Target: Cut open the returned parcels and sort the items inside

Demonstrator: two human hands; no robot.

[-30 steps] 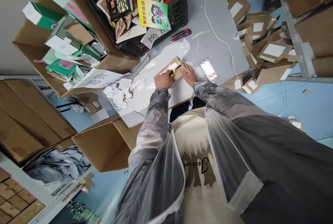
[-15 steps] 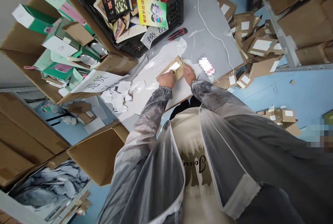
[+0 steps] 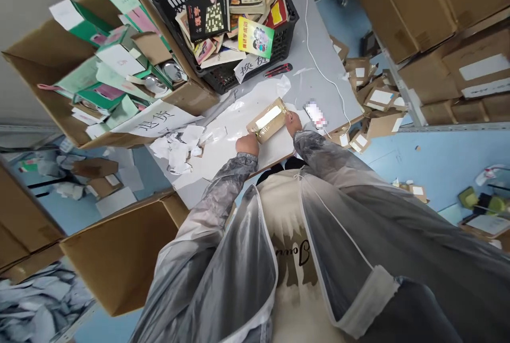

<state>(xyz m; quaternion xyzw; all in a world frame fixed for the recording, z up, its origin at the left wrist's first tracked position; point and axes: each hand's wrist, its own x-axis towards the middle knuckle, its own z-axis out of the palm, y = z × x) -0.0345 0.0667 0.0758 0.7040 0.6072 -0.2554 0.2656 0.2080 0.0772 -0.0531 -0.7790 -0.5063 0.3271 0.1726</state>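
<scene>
A small brown cardboard box (image 3: 261, 129) with a white label and shiny clear tape lies slantwise on white sheeting over the grey table. My right hand (image 3: 294, 122) grips its right end, fingers curled against the side. Closed at the box's lower left corner is my left hand (image 3: 247, 145); a small yellowish-dark bit shows at its fingertips, too small to name. A red and black utility knife (image 3: 278, 70) rests on the table beyond the box. Crumpled white paper scraps (image 3: 179, 147) are heaped left of my left hand.
A black plastic crate (image 3: 292, 24) of books stands at the back. Left of it is a large carton (image 3: 35, 51) of green and white boxes. A white cable (image 3: 314, 56) crosses the table. Parcels (image 3: 380, 97) lie piled at right; an open carton (image 3: 119, 258) sits lower left.
My left hand has moved from over the box's label to its lower left corner, so the label shows more fully. My right hand stays at the right end. The camera view has shifted.
</scene>
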